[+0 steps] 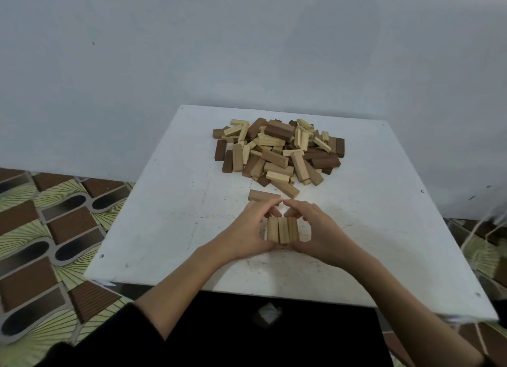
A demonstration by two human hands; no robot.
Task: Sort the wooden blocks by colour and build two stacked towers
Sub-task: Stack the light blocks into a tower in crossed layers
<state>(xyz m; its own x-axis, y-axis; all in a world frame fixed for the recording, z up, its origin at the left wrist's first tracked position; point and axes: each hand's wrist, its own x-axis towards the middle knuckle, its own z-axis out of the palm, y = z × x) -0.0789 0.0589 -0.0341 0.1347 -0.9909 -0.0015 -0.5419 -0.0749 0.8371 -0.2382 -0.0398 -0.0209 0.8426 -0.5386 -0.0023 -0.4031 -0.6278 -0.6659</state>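
Together, the left hand and right hand cupped a row of three light blocks lying side by side on the table, fingers curled over its far end, thumbs at its near end. One block lay just beyond the fingertips, the pile farther back.

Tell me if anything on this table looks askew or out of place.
Nothing is damaged. The pile of blocks at the far side is a jumble of light and dark pieces, still unsorted. One block lies alone between the pile and the hands. The left hand and right hand cup three light blocks, lined up neatly.
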